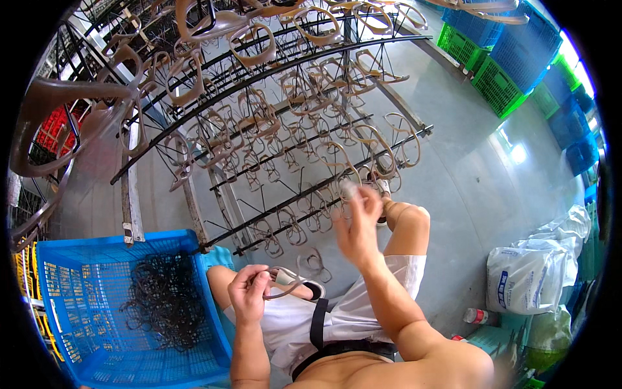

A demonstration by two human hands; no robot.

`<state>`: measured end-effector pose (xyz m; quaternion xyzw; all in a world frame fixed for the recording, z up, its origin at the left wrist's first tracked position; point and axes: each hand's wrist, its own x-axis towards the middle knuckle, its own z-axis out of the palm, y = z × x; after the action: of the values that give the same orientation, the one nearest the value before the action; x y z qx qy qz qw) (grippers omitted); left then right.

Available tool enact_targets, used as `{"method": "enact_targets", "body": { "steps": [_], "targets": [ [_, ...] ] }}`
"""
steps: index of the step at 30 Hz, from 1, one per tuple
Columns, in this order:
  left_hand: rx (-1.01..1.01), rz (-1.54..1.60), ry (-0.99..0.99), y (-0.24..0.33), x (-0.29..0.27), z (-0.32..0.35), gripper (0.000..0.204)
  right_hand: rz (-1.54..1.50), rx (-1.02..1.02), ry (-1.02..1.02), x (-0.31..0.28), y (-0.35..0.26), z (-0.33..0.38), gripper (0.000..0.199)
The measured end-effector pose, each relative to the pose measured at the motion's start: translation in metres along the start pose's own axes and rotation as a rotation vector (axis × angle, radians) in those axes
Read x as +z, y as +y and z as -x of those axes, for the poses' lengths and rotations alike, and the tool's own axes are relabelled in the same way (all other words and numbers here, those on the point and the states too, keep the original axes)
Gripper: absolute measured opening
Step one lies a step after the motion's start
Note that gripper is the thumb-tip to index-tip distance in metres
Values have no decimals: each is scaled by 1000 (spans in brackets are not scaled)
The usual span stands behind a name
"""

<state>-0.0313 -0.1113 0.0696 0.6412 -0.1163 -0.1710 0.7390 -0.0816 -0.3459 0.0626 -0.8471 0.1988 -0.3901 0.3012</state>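
1. Left grip has a brown frame pinched, just right of the blue basket.
2. Right grip is up by the rack, kinda blurry, can't tell if it's holding anything.

White shorts here, wide and loose in the leg, cut short! A black belt circles the waist, and look, a flat black strap running forward over the lap. Down below, a pale shoe with dark edging; arms bare to the shoulder!
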Motion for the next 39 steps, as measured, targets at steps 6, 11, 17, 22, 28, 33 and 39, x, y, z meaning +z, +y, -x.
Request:
{"method": "enact_targets", "body": {
  "steps": [6,11,17,22,28,33,39],
  "targets": [
    [522,-156,227,7,41,-11,11,-987,417,-440,8,-45,49,56],
    [810,-588,20,-2,41,-7,18,-994,504,-152,34,-68,58,29],
    [513,-913,618,-35,-127,-33,14,-569,479,169,79,5,0,24],
    [-757,-1399,835,-119,-291,-26,56,-586,559,188,95,4,-6,21],
    [-532,-1498,637,-226,-402,15,57,-1004,678,185,102,-12,-10,21],
    [-596,-1107,1385,-179,-304,-16,66,-995,684,281,103,1,-6,18],
    [-371,-754,1084,-211,-417,-2,48,-1104,723,209,97,-6,-15,18]
  ]
}}
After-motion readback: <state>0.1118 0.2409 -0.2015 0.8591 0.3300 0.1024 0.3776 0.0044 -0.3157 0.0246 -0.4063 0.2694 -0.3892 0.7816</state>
